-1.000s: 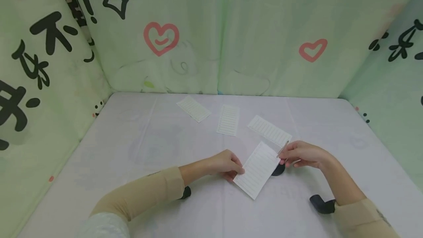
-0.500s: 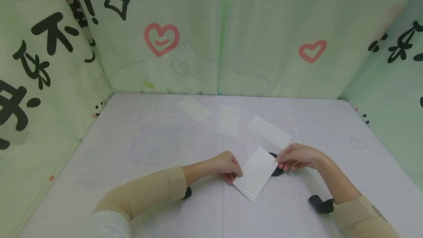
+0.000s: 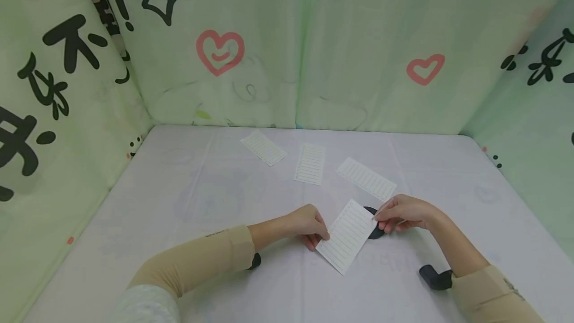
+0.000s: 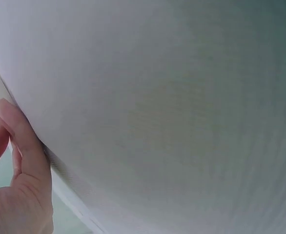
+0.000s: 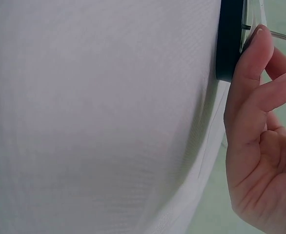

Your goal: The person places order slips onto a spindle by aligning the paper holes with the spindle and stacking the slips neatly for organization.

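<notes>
A lined paper slip (image 3: 346, 237) is held tilted between my two hands in the head view. My left hand (image 3: 308, 226) pinches its lower left edge, thumb on top. My right hand (image 3: 405, 212) pinches its right corner. Just under that corner lies the round black base (image 3: 375, 232) of what looks like a bill spike. From the right wrist, the base (image 5: 230, 39) shows edge-on, with a thin metal rod (image 5: 285, 37) running past my fingertips. My left thumb and fingers (image 4: 22, 131) meet in the left wrist view, where the slip is hardly visible.
Several more lined slips lie flat towards the back: one at left (image 3: 263, 148), one in the middle (image 3: 310, 163), one at right (image 3: 366, 178). A white cloth covers the table (image 3: 215, 188). A printed curtain (image 3: 341, 64) encloses it.
The slip and my right fingertips have shifted slightly nearer to me and lower. More of the black base shows behind the slip; the thin rod by my right fingers is now mostly hidden.
</notes>
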A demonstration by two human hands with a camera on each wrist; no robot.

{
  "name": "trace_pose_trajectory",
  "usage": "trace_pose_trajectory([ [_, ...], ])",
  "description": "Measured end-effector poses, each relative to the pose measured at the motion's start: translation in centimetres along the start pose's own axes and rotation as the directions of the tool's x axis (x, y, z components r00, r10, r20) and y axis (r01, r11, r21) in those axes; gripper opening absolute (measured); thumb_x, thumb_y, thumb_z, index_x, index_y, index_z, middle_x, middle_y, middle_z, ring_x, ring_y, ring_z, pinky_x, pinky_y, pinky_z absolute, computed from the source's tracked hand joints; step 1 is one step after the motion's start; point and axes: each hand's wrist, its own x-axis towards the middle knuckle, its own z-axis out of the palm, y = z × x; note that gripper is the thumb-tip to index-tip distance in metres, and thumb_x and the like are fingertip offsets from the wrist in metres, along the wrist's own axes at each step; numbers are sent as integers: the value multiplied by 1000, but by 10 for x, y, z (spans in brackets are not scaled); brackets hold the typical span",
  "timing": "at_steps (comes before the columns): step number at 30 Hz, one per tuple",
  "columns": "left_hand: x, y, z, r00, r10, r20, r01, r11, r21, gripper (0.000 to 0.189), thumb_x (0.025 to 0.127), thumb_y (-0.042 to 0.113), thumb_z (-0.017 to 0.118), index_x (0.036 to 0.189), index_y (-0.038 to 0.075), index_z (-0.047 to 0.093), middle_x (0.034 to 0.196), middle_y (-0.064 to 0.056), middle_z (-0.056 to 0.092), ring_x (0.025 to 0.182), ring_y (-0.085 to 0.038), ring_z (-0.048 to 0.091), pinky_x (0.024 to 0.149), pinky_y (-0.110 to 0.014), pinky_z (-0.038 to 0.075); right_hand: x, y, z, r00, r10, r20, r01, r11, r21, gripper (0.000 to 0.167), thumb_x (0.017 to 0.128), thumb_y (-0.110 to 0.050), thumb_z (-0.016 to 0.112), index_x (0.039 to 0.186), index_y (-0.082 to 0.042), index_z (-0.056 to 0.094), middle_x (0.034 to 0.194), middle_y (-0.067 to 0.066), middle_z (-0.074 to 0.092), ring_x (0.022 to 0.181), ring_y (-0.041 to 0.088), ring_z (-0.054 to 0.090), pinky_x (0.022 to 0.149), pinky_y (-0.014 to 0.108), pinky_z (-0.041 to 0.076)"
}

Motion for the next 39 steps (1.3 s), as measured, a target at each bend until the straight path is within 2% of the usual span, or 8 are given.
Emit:
trace_pose_trajectory([
  [8, 4, -6, -15, 1000, 9, 28, -8, 1000, -9, 7, 81, 3, 63, 76, -1, 65, 61, -7, 59, 48, -13, 54, 46, -21, 49, -2, 0, 0, 1000, 6, 0, -6, 1000, 11, 20, 83, -21, 65, 81, -1, 68, 65, -1, 64, 57, 5, 57, 48, 15, 42],
  [13, 9, -9, -43, 988, 140, -70, -127, 978, 167, 7, 83, 8, 63, 81, 2, 65, 65, -4, 60, 53, -12, 53, 48, -18, 45, -2, 0, 0, 1000, 5, -2, -5, 1000, 14, 20, 84, -21, 64, 82, -1, 69, 65, -1, 64, 57, 5, 58, 48, 15, 42],
  [18, 17, -14, -82, 920, 320, -226, -202, 882, 425, 5, 86, 9, 61, 83, 4, 61, 72, -2, 57, 58, -11, 51, 51, -20, 41, -2, 0, 0, 1000, 3, 0, -3, 1000, 18, 20, 84, -20, 64, 84, -1, 68, 66, -1, 64, 57, 5, 58, 48, 15, 43],
  [21, 21, -19, -103, 879, 363, -310, -127, 804, 580, 7, 87, 13, 59, 87, 7, 59, 79, -2, 57, 68, -14, 51, 60, -25, 43, -3, -1, 0, 1000, 6, 2, -6, 1000, 23, 20, 84, -20, 64, 85, 0, 68, 66, -1, 64, 57, 5, 58, 48, 15, 43],
  [23, 23, -21, -117, 858, 385, -340, -54, 726, 685, 10, 88, 16, 57, 92, 7, 58, 85, -3, 57, 77, -17, 52, 67, -29, 44, -3, -1, 0, 1000, 6, 4, -6, 1000, 26, 20, 84, -20, 64, 85, 0, 68, 66, -1, 64, 57, 6, 58, 48, 15, 43],
  [27, 29, -28, -142, 845, 401, -354, 85, 553, 829, 26, 91, 23, 51, 110, 5, 54, 107, -9, 57, 99, -25, 51, 83, -39, 43, -3, 0, 0, 1000, 9, 3, -9, 1000, 28, 20, 84, -20, 64, 85, 0, 68, 66, -1, 64, 57, 6, 58, 49, 15, 43],
  [29, 33, -32, -154, 849, 381, -367, 146, 498, 855, 37, 93, 26, 47, 122, 2, 49, 121, -12, 52, 111, -29, 47, 91, -44, 40, -3, 0, 0, 1000, 15, -1, -15, 999, 29, 20, 83, -20, 64, 85, 0, 68, 66, -1, 64, 58, 6, 58, 49, 15, 43],
  [39, 44, -41, -193, 843, 273, -463, 311, 455, 834, 50, 98, 31, 36, 138, 2, 30, 142, -15, 31, 130, -32, 26, 105, -50, 22, -5, -4, 1, 1000, 15, 5, -15, 1000, 26, 20, 83, -20, 65, 84, 0, 68, 67, -1, 64, 58, 6, 58, 49, 16, 43],
])
